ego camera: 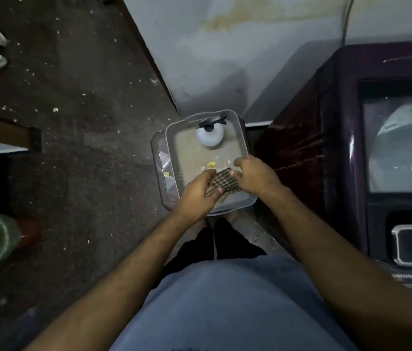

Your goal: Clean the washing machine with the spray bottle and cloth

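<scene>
Both hands meet over a grey tray [244, 127] that sits on a low stool on the floor, just left of the washing machine [339, 127]. The left hand [196, 196] and the right hand [256, 177] each have their fingers closed on a small checked cloth [222, 182], which is stretched or folded between them. The left hand pinches its near-left edge, with 1 fingertip showing on top of the fabric, and the right hand grips its right edge.

The cloth looks thin, soft and very light. It will bunch and drape rather than hold a shape, so it is best gathered into a pad in 1 palm, with loose corners tucked in for wiping. It should not be slippery unless wet (whether it is damp cannot be told from here).

The spray bottle [210, 138] stands upright in the tray, beyond both hands and slightly nearer the right one, well apart from the cloth. It is seen from above, with a white rounded body and a dark trigger head. It is probably rigid plastic and of modest weight, depending on fill, which cannot be seen. The sensible hold is around the neck just under the trigger head, with the index finger on the trigger. The smooth body could slip in a wet hand.

A few yellow scraps [211, 164] lie on the tray floor just ahead of the hands.
</scene>
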`<state>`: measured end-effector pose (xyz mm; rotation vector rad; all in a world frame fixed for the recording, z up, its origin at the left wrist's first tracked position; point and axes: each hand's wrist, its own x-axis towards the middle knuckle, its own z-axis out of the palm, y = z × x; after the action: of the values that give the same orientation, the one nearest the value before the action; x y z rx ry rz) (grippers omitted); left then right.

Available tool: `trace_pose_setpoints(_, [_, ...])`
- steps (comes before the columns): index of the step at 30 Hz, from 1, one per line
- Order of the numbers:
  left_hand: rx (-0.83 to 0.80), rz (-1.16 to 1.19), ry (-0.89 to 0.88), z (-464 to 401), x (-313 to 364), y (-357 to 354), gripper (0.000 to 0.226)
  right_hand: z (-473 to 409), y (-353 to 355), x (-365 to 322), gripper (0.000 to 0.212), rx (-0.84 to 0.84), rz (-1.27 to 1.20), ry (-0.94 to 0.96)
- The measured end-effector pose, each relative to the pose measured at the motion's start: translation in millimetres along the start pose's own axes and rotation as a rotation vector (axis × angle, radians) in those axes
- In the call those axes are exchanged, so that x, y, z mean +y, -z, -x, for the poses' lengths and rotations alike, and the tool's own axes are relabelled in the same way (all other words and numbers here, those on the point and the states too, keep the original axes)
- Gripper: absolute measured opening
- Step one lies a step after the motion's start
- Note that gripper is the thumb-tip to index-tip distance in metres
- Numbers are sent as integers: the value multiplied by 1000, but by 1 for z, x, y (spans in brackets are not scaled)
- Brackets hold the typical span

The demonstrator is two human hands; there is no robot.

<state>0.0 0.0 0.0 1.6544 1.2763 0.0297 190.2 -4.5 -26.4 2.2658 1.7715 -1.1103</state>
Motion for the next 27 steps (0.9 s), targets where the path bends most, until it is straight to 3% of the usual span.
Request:
trace_pose_setpoints(6, [-56, 83, 121, -26, -26, -22, 48, -18, -52, 12, 35, -125, -166, -131])
trace_pose_setpoints(10, [-70, 192, 216, -39, -43, -34, 51, -44, -79, 22, 44, -128, -266, -181])
trace_pose_setpoints(14, [-26, 355, 366, -56, -65, -52, 59, -71, -98, 32, 71, -103, -344, -271])
trace_pose_setpoints(16, [8, 426, 405, -59, -70, -57, 52, -77, -105, 32, 73, -64, -339, -264])
trace_pose_setpoints(19, [25, 466, 418, -62, -80, -59, 42, -91, -122, 27, 67, -54, -340, -265])
trace_pose_setpoints(23, [60, 433, 353, -55, -77, -65, 34, -86, -126, 34, 38, -32, -309, -286])
trace_pose_setpoints(27, [72, 398, 294, -54, -84, -58, 39, -74, -117, 25, 29, -17, -287, -140])
